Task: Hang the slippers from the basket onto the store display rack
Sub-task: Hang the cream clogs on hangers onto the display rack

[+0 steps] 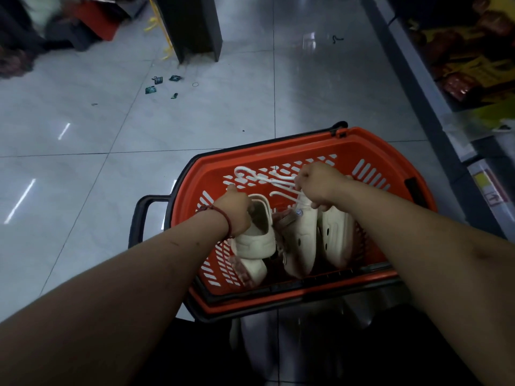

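Note:
An orange plastic basket (pixel 370 151) with black handles stands on the tiled floor in front of me. Inside it lie several cream slippers on white plastic hangers. My left hand (pixel 237 211), with a red cord at the wrist, grips the heel end of one cream slipper (pixel 257 243) on the left side of the basket. My right hand (pixel 320 185) is closed on the white hangers (pixel 267 179) of a pair of cream slippers (pixel 306 240) hanging below it. The hanger hooks point left. No display rack can be made out for certain.
Grey glossy floor tiles (pixel 111 129) stretch left and ahead. A dark pillar base (pixel 192 26) stands ahead, with small scraps of litter (pixel 161 84) near it. A shelf unit (pixel 468 65) with yellow and brown packaged goods runs along the right edge. Dark objects lie at top left.

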